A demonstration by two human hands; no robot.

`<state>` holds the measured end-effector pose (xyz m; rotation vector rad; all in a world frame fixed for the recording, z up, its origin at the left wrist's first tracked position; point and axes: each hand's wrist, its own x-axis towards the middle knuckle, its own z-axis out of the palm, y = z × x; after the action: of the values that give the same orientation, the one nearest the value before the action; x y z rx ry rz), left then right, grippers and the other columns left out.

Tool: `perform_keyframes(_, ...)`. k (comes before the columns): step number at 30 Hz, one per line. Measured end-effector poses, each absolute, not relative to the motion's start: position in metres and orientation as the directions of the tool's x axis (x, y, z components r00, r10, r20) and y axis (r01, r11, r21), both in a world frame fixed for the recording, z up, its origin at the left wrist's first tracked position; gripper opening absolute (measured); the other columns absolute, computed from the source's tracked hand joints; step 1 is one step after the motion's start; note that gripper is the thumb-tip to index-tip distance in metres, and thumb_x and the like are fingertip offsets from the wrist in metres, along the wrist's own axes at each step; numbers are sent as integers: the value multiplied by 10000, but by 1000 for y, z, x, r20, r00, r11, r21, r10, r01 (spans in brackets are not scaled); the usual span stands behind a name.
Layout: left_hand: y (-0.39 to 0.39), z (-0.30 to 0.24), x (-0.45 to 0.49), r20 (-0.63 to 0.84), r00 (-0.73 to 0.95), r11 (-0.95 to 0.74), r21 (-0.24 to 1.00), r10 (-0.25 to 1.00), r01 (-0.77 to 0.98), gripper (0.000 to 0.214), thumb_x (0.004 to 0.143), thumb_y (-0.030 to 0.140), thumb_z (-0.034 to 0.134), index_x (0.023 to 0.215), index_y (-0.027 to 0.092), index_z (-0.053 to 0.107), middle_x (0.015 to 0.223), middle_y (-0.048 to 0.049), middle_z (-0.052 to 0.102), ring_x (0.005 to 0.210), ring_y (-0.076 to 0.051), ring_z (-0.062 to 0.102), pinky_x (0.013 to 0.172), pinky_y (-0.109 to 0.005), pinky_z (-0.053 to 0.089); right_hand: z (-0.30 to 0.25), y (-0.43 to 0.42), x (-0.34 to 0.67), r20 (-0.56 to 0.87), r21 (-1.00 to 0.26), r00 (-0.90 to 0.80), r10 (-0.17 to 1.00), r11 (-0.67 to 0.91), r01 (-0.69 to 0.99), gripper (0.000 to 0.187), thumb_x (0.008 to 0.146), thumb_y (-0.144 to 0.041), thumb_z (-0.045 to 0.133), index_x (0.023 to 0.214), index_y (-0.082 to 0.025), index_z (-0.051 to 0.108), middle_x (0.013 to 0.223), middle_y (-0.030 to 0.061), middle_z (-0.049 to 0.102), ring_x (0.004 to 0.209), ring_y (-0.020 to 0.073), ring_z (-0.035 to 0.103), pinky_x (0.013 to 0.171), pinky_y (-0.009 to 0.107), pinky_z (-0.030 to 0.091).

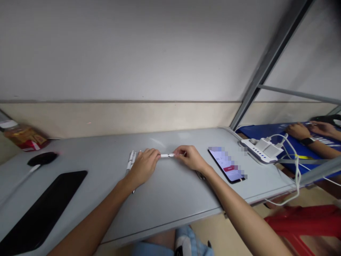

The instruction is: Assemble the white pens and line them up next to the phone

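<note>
A white pen (167, 155) lies level between my two hands, just over the grey desk (165, 199). My left hand (145, 163) pinches its left end, fingers closed. At the other end, my right hand (189, 156) has its fingertips closed on the pen, whose tip they partly hide. Several more white pens (130, 161) lie side by side on the desk, partly covered by my left hand. Some small dark items (199, 175) show under my right wrist; I cannot make out what they are.
Right of my hands lies a lit phone (226, 165), then a power strip (258, 151) with plugs and white cables. At left are a black mat (45, 209), a black round disc (42, 158) with a cable, and a bottle (25, 137). Another person's hands (298, 131) work beyond the metal frame.
</note>
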<state>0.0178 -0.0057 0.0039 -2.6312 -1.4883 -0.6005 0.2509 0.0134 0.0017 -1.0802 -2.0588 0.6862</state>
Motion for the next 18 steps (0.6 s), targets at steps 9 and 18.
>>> perform_keyframes(9,-5,8,15,370,399,-507,265,839,820,322,986,321,283,1015,215,586,924,-36,654,889,-203,569,809,-348,399,4,17,258,542,-511,-361,759,639,575,184,795,-78,609,931,-196,648,908,44,647,823,167,566,737,273,419)
perform_keyframes(18,0,7,9,370,354,-458,244,859,855,322,983,317,289,1129,268,572,1023,-30,670,951,-212,578,823,-363,394,-1,32,276,569,-401,-301,765,578,710,192,859,-124,580,980,-212,698,941,53,700,859,208,549,786,325,417)
